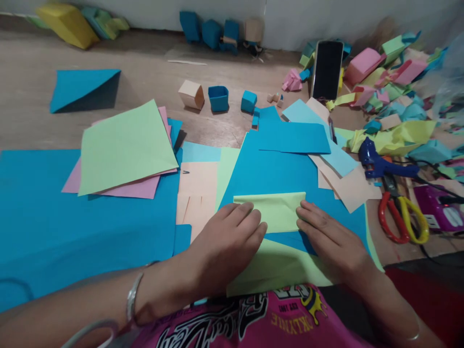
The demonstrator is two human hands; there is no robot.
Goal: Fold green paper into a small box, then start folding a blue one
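Observation:
A folded strip of light green paper (281,212) lies on a blue sheet (268,169) in front of me. My left hand (235,234) has its fingers curled over the strip's left end and presses on it. At the right end, the fingertips of my right hand (326,232) hold the strip's edge; its thumb is hidden. Under both hands, a larger light green sheet (279,270) reaches toward my body. Left of the strip, peach paper (195,208) with small slits lies partly beneath the blue sheet.
To the left, green and pink sheets (126,150) are stacked on blue paper (90,227). Scissors (402,217), a glue gun (384,164) and a purple device (438,208) lie at right. Behind are small paper boxes (218,99), a phone (327,70) and paper scraps (395,87).

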